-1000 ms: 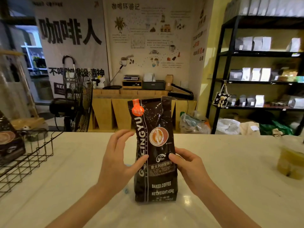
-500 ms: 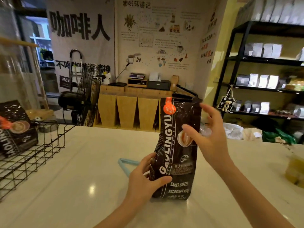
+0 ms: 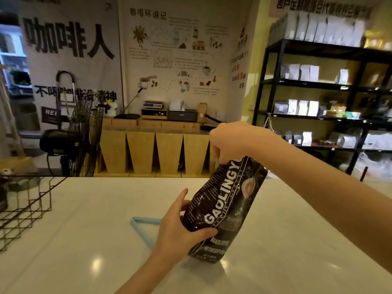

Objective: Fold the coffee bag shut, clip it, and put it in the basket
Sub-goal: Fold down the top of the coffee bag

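A black coffee bag (image 3: pixel 228 205) with white "GAOLINGYU" lettering stands on the white counter, tilted with its top leaning right. My left hand (image 3: pixel 180 227) grips its lower left side. My right hand (image 3: pixel 230 142) is closed over the bag's top, which is bent down and hidden under the fingers. A light blue clip (image 3: pixel 143 229) lies open in a V on the counter just left of my left hand. The black wire basket (image 3: pixel 27 206) sits at the counter's left edge.
The white counter (image 3: pixel 275 240) stretches wide to the right of the bag. Beyond it are a standing fan (image 3: pixel 84 132), wooden cabinets (image 3: pixel 154 153) and black shelves (image 3: pixel 318 115) with pale bags.
My right hand rose from the bag's side to its top and closed over it, bending it down. The bag now leans right. My left hand stays on the lower side.
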Motion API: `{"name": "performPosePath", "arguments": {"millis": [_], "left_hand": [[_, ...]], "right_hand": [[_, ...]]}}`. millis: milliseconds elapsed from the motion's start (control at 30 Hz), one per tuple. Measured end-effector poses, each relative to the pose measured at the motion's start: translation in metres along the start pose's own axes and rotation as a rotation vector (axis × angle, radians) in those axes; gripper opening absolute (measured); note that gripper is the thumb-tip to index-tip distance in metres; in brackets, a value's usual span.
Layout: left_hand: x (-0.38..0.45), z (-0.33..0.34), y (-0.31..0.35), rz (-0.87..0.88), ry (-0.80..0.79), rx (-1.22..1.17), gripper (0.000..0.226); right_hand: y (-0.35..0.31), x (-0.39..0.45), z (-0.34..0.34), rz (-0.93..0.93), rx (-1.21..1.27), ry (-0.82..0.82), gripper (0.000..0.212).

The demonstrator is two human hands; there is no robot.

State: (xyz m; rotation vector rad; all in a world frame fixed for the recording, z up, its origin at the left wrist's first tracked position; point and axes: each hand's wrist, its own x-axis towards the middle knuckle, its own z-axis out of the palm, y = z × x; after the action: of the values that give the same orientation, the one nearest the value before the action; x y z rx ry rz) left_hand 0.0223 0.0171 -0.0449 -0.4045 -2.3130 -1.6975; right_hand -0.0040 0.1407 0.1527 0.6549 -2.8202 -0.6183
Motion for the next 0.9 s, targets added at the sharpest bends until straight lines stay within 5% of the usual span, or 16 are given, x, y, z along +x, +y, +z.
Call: {"name": "performPosePath", "arguments": {"millis": [167,500,800,900], "left_hand": [[0.006,0.001,0.005,0.051,-0.111,0.048,0.091],[0.005,0.003,-0.005,0.104,-0.126,-0.063,0.062],[-0.003,-0.003,-0.005,0.153,-0.169,-0.057,0.072],[0.006,-0.011,0.006,0.074,-0.171,-0.191,0.034]], "right_hand": [[0.02,-0.005,0.003,-0.017,0.08,-0.129,0.017],[0.031,-0.016,0.017,-0.018,0.08,0.132,0.025],[0.012,-0.006,-0.004,-0.069,0.082,0.076,0.019],[0.007,-0.004,-0.008,-0.088,0.139,0.063,0.017]]}}
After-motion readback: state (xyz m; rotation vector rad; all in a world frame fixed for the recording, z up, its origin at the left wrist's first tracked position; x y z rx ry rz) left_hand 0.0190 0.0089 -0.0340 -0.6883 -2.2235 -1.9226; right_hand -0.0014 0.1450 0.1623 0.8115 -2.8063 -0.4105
